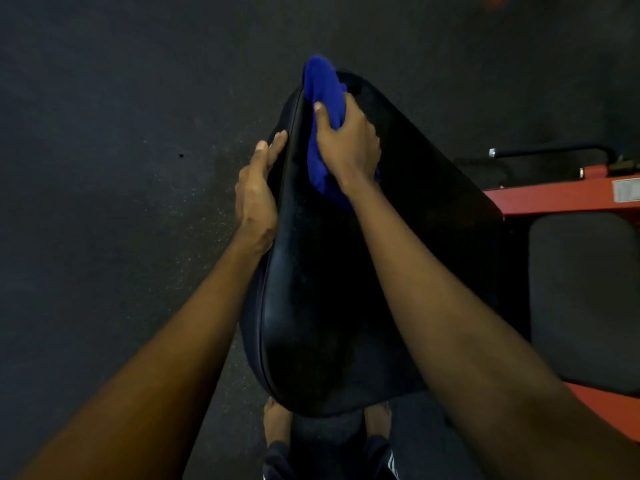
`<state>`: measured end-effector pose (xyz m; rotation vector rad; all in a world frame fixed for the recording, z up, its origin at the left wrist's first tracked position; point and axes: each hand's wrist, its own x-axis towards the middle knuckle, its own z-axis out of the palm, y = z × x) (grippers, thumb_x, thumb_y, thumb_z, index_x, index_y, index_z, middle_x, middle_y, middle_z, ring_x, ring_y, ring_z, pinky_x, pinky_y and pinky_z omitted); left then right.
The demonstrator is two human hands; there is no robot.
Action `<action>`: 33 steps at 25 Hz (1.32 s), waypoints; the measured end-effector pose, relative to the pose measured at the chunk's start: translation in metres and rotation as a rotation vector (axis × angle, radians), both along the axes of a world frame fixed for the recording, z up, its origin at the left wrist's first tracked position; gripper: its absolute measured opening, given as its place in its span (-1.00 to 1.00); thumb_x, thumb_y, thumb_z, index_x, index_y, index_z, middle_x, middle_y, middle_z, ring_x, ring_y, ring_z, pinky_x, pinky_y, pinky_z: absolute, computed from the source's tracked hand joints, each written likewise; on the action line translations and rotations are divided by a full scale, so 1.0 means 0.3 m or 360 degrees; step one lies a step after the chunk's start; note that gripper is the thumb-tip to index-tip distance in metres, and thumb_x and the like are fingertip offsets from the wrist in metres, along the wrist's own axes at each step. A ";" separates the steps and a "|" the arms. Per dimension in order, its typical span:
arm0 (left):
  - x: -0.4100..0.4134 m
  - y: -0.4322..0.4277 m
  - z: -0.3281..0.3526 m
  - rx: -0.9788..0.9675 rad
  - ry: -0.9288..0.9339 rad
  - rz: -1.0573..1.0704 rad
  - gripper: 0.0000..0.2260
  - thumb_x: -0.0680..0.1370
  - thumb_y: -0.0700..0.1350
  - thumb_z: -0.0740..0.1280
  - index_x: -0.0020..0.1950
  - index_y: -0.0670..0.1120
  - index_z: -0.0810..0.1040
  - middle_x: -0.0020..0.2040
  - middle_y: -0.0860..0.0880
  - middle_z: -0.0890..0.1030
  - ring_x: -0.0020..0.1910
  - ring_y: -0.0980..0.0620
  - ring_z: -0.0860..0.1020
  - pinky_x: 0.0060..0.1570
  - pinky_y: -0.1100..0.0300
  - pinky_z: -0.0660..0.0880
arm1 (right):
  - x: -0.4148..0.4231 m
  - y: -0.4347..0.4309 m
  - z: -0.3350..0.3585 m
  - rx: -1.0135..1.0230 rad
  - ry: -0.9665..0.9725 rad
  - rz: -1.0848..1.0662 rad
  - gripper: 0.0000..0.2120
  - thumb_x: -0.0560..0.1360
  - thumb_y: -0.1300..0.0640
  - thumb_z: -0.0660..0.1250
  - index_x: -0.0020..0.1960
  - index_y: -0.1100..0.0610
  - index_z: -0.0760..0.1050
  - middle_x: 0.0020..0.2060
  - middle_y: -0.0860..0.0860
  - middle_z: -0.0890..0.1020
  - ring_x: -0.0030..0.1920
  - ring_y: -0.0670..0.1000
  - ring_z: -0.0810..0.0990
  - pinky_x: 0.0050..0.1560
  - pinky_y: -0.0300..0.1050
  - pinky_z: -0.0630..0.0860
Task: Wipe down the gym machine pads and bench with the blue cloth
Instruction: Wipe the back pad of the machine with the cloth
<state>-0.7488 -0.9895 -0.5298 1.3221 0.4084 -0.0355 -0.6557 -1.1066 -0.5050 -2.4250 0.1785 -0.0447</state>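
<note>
A long black padded bench (pixel 329 306) runs away from me down the middle of the view. My right hand (pixel 348 142) grips a bunched blue cloth (pixel 322 88) and holds it down on the far part of the pad. The cloth sticks out beyond my fingers toward the pad's far end and also shows under my wrist. My left hand (pixel 256 192) rests flat against the pad's left side edge, fingers straight and pointing away from me.
A second dark pad (pixel 585 299) sits to the right on a red metal frame (pixel 561 197). A black bar with a bolt (pixel 547 152) lies behind the frame. Dark speckled rubber floor (pixel 121 150) spreads to the left. My feet (pixel 277 424) stand under the bench's near end.
</note>
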 end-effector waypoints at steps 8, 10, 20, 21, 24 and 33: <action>0.010 -0.001 0.062 0.0399 0.0074 -0.0195 -0.57 0.64 -0.10 0.23 0.53 -0.01 0.36 0.53 0.03 0.37 0.51 0.14 0.30 0.54 0.18 0.14 | -0.924 -0.028 -0.060 0.0057 -0.0100 0.0349 -0.48 0.61 -0.04 0.29 0.53 -0.09 0.27 0.48 -0.10 0.41 0.47 -0.07 0.41 0.45 -0.06 0.39; -0.047 -0.040 0.081 0.0972 -0.0016 -0.0326 -0.48 0.67 -0.19 0.19 0.62 0.00 0.15 0.61 0.02 0.19 0.57 0.14 0.14 0.47 0.38 0.03 | -1.045 -0.076 -0.083 0.0012 -0.0078 0.0438 -0.35 0.58 -0.03 0.31 0.57 -0.25 0.10 0.53 -0.23 0.22 0.54 -0.16 0.25 0.49 -0.21 0.26; -0.192 -0.087 0.034 0.1749 -0.0295 -0.0403 -0.45 0.64 -0.19 0.15 0.62 -0.19 0.08 0.64 -0.14 0.05 0.62 -0.04 0.04 0.58 -0.02 0.08 | -0.535 -0.244 -0.157 0.0191 0.0137 -0.0113 -0.59 0.61 -0.19 0.24 0.39 -0.03 0.46 0.26 0.00 0.61 0.18 0.05 0.60 0.21 0.03 0.55; -0.193 -0.087 0.031 0.1859 -0.0360 -0.0473 -0.44 0.62 -0.19 0.15 0.61 -0.20 0.12 0.64 -0.15 0.07 0.62 -0.07 0.05 0.58 -0.02 0.06 | -0.520 -0.248 -0.163 0.0200 0.0144 -0.0134 -0.56 0.60 -0.22 0.22 0.38 -0.03 0.46 0.23 -0.01 0.62 0.15 0.07 0.62 0.16 0.07 0.56; -0.204 -0.098 0.028 0.2183 -0.0575 -0.0745 -0.51 0.59 -0.14 0.14 0.52 -0.22 0.35 0.56 -0.17 0.29 0.58 -0.11 0.19 0.57 -0.01 0.10 | -0.716 -0.233 -0.164 0.0212 0.0147 -0.0095 -0.53 0.61 -0.14 0.28 0.46 0.01 0.42 0.43 0.03 0.50 0.35 0.07 0.52 0.26 -0.08 0.47; -0.210 -0.112 0.041 0.2409 -0.0469 -0.0856 -0.60 0.63 -0.08 0.19 0.47 -0.14 0.42 0.54 -0.10 0.35 0.57 -0.04 0.19 0.58 0.04 0.05 | -0.851 -0.706 -0.390 0.0117 0.0579 -0.0939 -0.62 0.63 -0.12 0.26 0.30 0.11 0.51 0.06 0.15 0.67 0.12 0.24 0.63 -0.09 -0.13 0.38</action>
